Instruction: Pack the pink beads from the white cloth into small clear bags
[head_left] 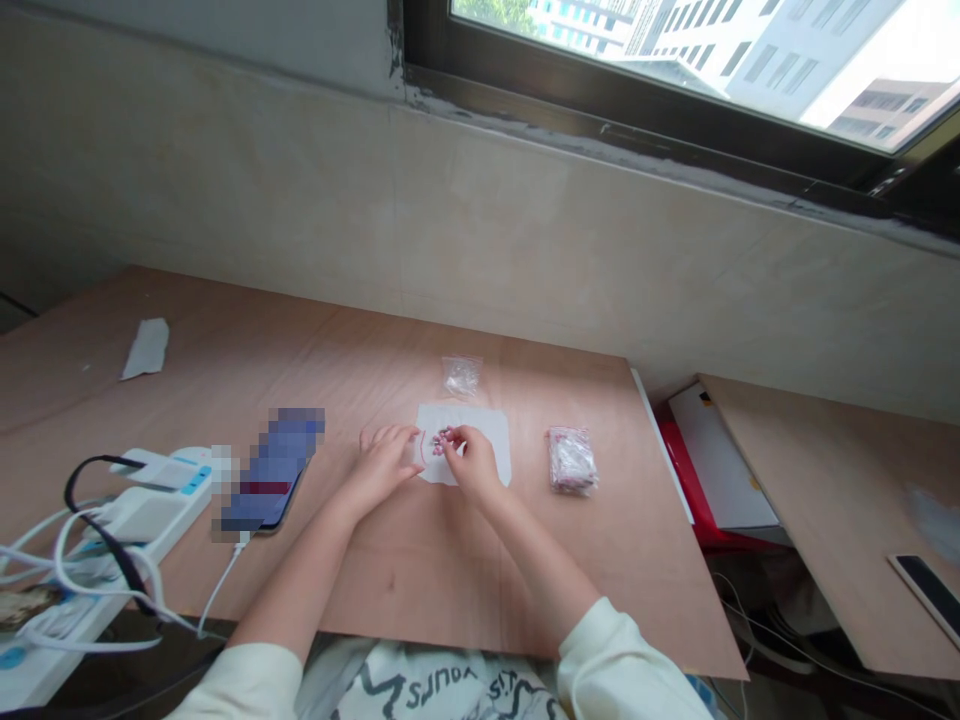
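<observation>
On the wooden desk lies a white sheet of paper point(491, 430), with both hands at its near and left edges. My left hand point(382, 462) has its thumb and fingers curved around a small clear zip bag point(421, 447), whose red strip shows at the opening. Just to the right, my right hand point(474, 465) pinches at a small cluster of pink and dark pieces point(439, 441) above the paper. Their exact kind is too small to make out. The fingers hide part of the cluster, and the left hand covers most of the bag.
Behind the paper lies a clear packet point(462, 376); a stack of clear bags point(572, 461) sits at right. To the left are a charging phone point(274, 470), a power strip point(176, 500) with tangled cables and a paper scrap point(146, 348). The desk's right edge borders a gap.
</observation>
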